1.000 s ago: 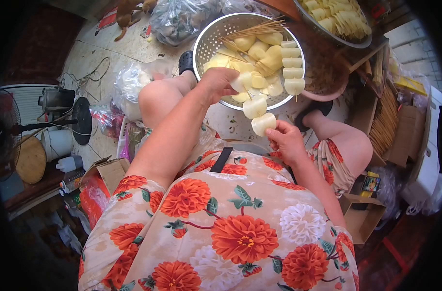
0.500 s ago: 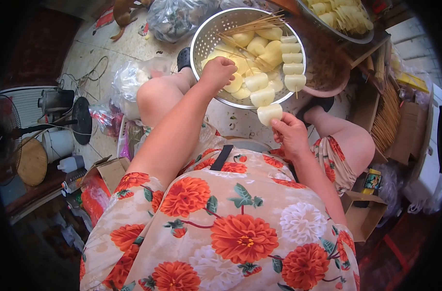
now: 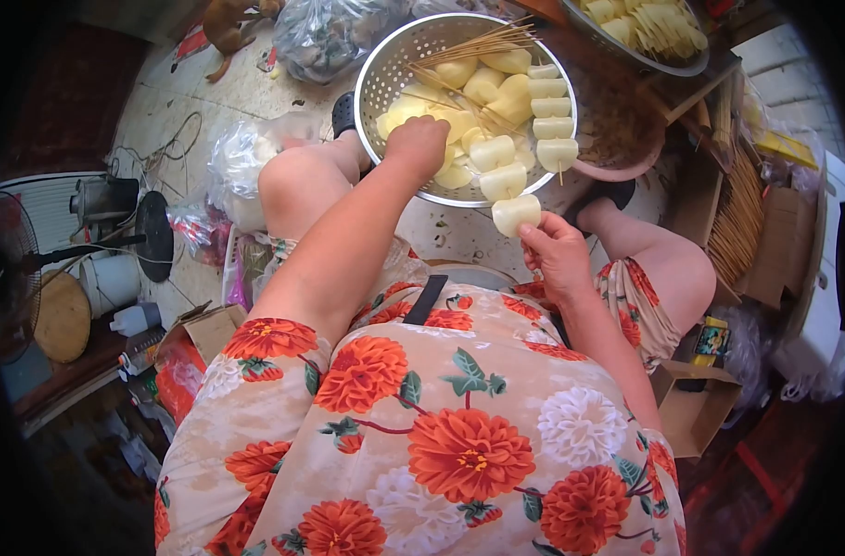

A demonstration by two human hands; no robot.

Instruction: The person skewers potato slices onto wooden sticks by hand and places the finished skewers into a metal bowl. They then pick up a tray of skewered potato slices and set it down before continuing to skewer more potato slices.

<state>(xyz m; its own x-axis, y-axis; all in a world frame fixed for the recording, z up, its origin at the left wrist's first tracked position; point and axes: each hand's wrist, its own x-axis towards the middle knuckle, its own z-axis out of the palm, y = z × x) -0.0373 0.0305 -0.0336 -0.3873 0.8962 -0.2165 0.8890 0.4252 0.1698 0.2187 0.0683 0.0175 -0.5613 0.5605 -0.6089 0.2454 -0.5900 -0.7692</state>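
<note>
A perforated metal colander (image 3: 373, 93) holds pale yellow potato slices (image 3: 484, 85) and thin wooden sticks (image 3: 482, 44). My right hand (image 3: 557, 250) pinches the near end of a skewer of folded slices (image 3: 503, 183), which reaches over the colander's near rim. Another loaded skewer (image 3: 552, 107) lies along the right side of the colander. Over the slices at the left inside the colander is my left hand (image 3: 417, 148), fingers curled down; its fingertips and anything in them are hidden.
A second bowl of slices (image 3: 640, 32) stands at the upper right, above a pinkish basin (image 3: 626, 167). Many sticks (image 3: 739, 222) lie in a box at right. Plastic bags (image 3: 334, 37), a dog (image 3: 226, 32) and a fan (image 3: 153, 236) are around the floor.
My left hand has moved slightly down and left onto the slices, with its fingers turned lower. My right hand still holds the skewer in nearly the same place.
</note>
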